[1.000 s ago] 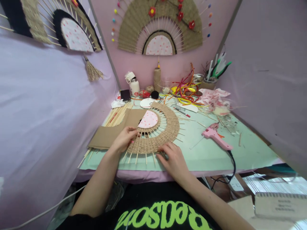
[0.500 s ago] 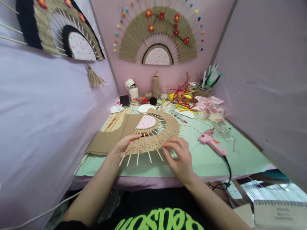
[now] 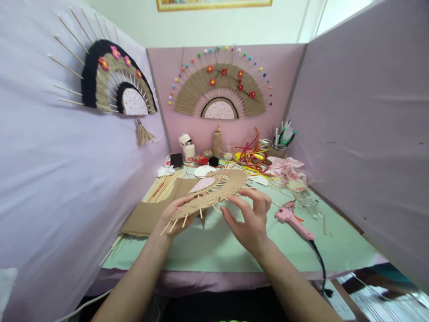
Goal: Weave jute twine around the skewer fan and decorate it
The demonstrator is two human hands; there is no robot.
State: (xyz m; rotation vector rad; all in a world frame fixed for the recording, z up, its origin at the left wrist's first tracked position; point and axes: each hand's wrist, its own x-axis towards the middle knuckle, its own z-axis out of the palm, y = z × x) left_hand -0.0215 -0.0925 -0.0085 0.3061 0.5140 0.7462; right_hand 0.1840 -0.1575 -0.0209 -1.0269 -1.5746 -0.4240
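My left hand point(image 3: 176, 217) grips a woven fan point(image 3: 214, 195) by its left end, thumb on top and fingers beneath. The fan is tan twine worked around thin sticks, whose bare ends stick out along its near edge. A white half-round piece with pink spots point(image 3: 202, 184) sits at its centre. Tilted, the fan is held above the table. At its right edge is my right hand point(image 3: 250, 219), thumb and fingers apart; the fingertips are close to the rim, and I cannot tell whether they touch it.
Folded brown cardboard point(image 3: 142, 219) and thin sticks point(image 3: 164, 185) lie at the left. A pink glue gun point(image 3: 295, 222) with a black cord rests at the right. Behind are coloured pipe cleaners point(image 3: 251, 156), a white bottle point(image 3: 188, 150) and a twine cone point(image 3: 217, 144). Finished fans point(image 3: 221, 87) hang on the walls.
The fan has tipped to a flatter, more edge-on angle. My right thumb and fingers have spread apart at its edge. The head view has risen, showing more wall.
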